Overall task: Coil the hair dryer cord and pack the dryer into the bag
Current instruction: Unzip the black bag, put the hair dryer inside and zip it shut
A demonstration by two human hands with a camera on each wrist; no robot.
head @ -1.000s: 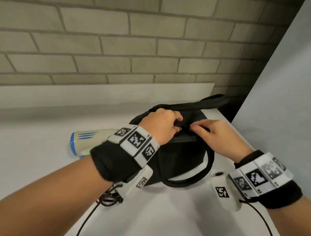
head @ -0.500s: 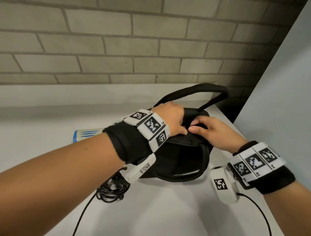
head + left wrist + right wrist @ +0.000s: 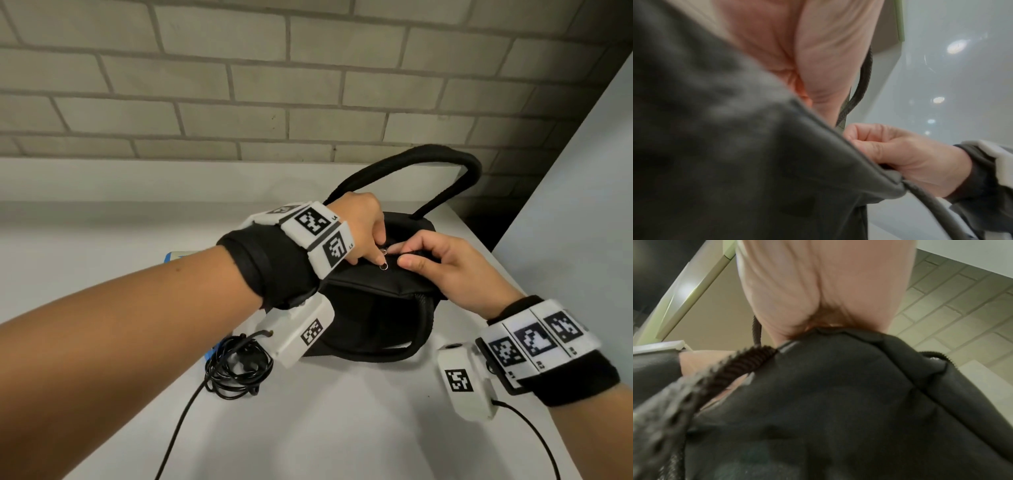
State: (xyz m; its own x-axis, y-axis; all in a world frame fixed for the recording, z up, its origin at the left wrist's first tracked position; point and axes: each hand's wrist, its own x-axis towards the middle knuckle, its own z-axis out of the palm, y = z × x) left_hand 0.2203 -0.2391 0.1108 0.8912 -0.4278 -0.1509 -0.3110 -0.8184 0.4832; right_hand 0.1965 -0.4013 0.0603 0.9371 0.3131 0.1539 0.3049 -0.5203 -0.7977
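Observation:
A black bag [image 3: 370,318] with rope handles stands on the white table [image 3: 342,428], its top zip at the middle. My left hand [image 3: 363,236] pinches the metal zipper pull [image 3: 384,260] on the bag's top. My right hand [image 3: 445,263] pinches the bag's top edge just right of the pull, as the left wrist view shows too [image 3: 896,154]. The white and blue hair dryer [image 3: 181,256] lies behind my left forearm, mostly hidden. Its black cord [image 3: 236,370] lies coiled on the table left of the bag.
A brick wall [image 3: 274,85] runs behind the table. A pale panel [image 3: 575,222] rises at the right, and the table ends there. One bag handle [image 3: 428,164] arches upright at the back; the other [image 3: 394,349] hangs down the front.
Both hands have stayed at the bag's top, the left shifting over the zipper pull. The rear handle has risen upright. The view has moved closer, hiding more of the dryer.

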